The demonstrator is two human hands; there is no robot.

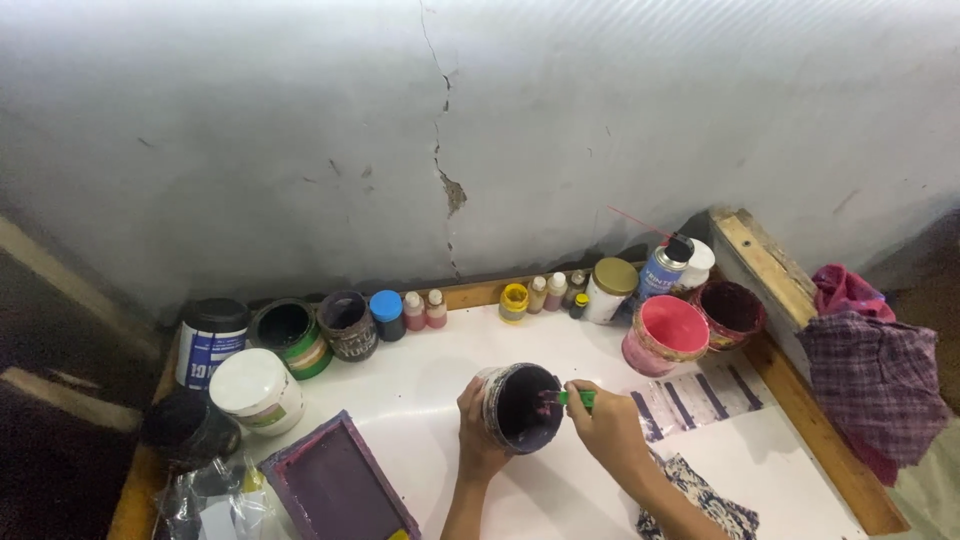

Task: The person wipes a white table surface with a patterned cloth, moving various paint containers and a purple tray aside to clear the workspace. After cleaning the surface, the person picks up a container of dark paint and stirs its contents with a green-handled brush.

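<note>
My left hand [476, 432] grips the side of a small open tub [520, 405] of dark purple paint, tilted toward me on the white tabletop [430, 370]. My right hand [610, 428] holds a green stick [575, 398] whose tip reaches over the tub's rim into the paint. Both hands are near the middle of the table, close together on either side of the tub.
Along the wall stand several paint tubs and small bottles, a pink tub [665, 334], a maroon tub [732, 310] and a spray can [660, 268]. A purple-stained framed screen [340, 485] lies front left, a white lidded jar [256, 388] beyond it. Cloths [870, 375] hang at right.
</note>
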